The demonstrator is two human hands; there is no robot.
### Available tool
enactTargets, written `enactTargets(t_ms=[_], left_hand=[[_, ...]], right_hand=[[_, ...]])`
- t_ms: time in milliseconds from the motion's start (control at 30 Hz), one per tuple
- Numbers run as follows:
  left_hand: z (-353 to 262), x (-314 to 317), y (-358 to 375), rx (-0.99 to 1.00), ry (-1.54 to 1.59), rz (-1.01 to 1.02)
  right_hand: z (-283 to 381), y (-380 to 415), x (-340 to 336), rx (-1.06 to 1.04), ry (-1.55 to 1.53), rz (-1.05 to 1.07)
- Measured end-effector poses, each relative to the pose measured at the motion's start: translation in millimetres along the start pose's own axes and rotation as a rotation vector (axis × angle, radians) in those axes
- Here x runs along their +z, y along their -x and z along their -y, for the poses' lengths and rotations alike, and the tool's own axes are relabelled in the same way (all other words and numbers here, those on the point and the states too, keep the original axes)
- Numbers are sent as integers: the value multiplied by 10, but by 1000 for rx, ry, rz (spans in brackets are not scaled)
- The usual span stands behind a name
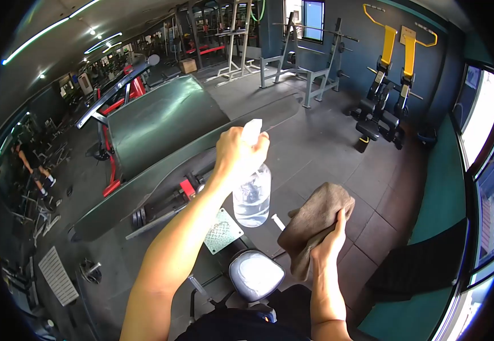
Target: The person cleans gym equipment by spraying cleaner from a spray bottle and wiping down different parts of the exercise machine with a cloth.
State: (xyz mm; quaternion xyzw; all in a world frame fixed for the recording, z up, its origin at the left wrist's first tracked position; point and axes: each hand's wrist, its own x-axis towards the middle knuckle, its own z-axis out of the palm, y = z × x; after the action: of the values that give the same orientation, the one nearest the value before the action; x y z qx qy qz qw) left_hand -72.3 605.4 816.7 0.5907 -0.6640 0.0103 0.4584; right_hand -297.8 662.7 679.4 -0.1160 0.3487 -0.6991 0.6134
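Note:
My left hand (237, 156) grips the white trigger head of a clear spray bottle (252, 196), held up over the dark padded bench (162, 122) of a gym machine. The bottle hangs from my fist, partly filled with clear liquid. My right hand (329, 238) clutches a crumpled brown cloth (315, 219), lower and to the right of the bottle. Below my hands sits a shiny grey rounded pad (254, 275) and a diamond-plate foot plate (222, 230) of the machine.
The machine has a red frame (113, 170) and a long dark side pad (144, 187). Grey racks (309, 74) and a yellow and black machine (392, 85) stand at the back. A person (31, 167) is at far left. Windows (486, 148) line the right wall.

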Motion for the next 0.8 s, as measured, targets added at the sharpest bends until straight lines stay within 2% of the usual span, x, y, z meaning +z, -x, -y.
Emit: enactTargets(t_ms=[33,133,167,233,267,300,333,367,400,433,500,533,567,600,633,667,733,800], left_hand=[[12,56,-55,17,50,-77],[17,34,-139,-114,-41,118],[21,37,-122,-72,-73,84],[-29,-29,-33,-111,-40,116],[-81,-92,25,-128,-27,132],[-173,-162,130,-73,0,113],[-112,-176,246,39,-38,101],[-104,-242,406,96,-23,136],[-93,-267,572,209,-25,101],[-120,-347,793,197,-11,155],[-105,-428,1268,181,19,182],[-95,-504,1490,42,29,310],[-8,-483,1718,-23,143,332],[94,-491,1952,-122,137,394],[94,-569,2132,-394,141,541],[166,-596,2302,-490,111,582],[422,-674,2709,-551,119,464],[607,-820,3088,-572,105,257]], right_hand=[[57,-99,22,-51,-17,40],[303,-367,296,-130,-45,90],[360,-489,433,-169,-83,81],[437,-705,902,-330,22,93],[478,-725,1194,-382,91,171],[393,-1013,1425,-498,214,174],[572,-963,1663,-732,792,342],[514,-1244,1899,-912,960,619],[394,-1540,2139,-890,1256,682],[73,-1720,2295,-1121,1347,618],[175,-1044,2627,-853,1810,921],[-426,-1241,2619,-1216,1875,1028],[-664,-927,2493,-1901,1690,913],[-363,-257,2658,-1012,1886,1307],[-619,-212,2534,-1217,1525,1179],[-773,-380,2440,-1413,1225,1118],[-195,-604,2448,-1284,1656,1241],[-69,-1624,2297,-1455,1477,1089]])
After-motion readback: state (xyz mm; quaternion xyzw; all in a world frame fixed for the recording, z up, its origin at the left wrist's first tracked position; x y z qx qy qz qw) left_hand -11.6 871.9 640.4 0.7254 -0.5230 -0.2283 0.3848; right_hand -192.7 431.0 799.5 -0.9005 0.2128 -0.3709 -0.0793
